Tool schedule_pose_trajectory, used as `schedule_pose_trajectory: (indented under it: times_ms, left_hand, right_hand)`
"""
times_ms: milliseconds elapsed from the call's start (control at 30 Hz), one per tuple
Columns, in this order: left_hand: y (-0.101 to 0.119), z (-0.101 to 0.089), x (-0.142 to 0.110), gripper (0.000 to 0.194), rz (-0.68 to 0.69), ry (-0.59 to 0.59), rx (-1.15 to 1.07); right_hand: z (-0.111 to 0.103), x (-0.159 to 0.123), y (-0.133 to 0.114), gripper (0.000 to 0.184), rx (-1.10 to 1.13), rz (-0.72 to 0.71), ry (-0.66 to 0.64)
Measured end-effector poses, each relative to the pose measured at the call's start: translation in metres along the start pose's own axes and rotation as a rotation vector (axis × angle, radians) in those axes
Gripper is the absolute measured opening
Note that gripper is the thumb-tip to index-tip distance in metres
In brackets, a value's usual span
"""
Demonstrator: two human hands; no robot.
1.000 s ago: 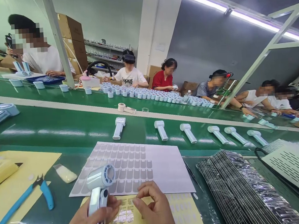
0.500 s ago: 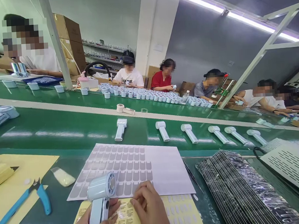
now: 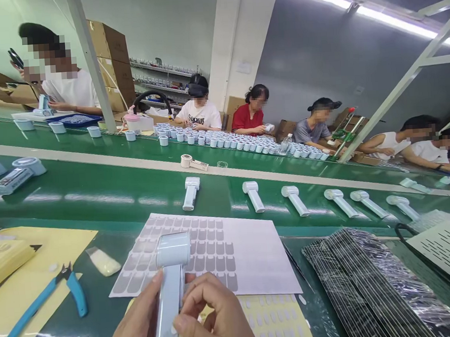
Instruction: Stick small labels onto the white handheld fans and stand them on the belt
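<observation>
Looks like the sticker part is mid-way: six fans [image 3: 295, 201] already lie on the belt [image 3: 97, 191] and plenty of stickers are left on the yellow sheet [image 3: 274, 320]. Left hand [image 3: 137, 329] grips the handheld fan [image 3: 171, 288] upright over the sheet; right hand [image 3: 213, 319] presses pinched fingertips against its handle.

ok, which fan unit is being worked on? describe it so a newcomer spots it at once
Start at the white sticker sheet on the near bench. The pale blue handheld fan stands upright at its front edge, gripped by the left hand, right hand at its handle. The others lie flat on the belt.
</observation>
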State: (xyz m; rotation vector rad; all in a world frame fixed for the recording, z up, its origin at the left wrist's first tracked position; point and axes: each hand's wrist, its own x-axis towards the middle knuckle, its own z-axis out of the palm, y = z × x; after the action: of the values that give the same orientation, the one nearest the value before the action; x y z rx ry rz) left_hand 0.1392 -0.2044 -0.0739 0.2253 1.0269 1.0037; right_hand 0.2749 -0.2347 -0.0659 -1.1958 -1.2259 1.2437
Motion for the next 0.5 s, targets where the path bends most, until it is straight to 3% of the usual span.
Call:
schedule_pose_trajectory:
  times_ms: [133, 300, 400, 500]
  left_hand:
    - [0.005, 0.003, 0.006, 0.044, -0.055, 0.024, -0.019]
    - [0.007, 0.005, 0.006, 0.04, -0.002, 0.037, 0.027]
    - [0.011, 0.012, 0.0, 0.033, 0.024, 0.089, 0.022]
    - [0.016, 0.019, -0.006, 0.032, 0.016, 0.051, 0.023]
  right_hand:
    - [0.003, 0.006, -0.013, 0.017, -0.035, 0.031, -0.02]
    - [0.004, 0.01, -0.015, 0.019, -0.111, 0.078, -0.028]
    - [0.004, 0.011, -0.01, 0.022, -0.226, -0.003, -0.024]
    - [0.005, 0.013, -0.004, 0.023, -0.287, -0.138, -0.032]
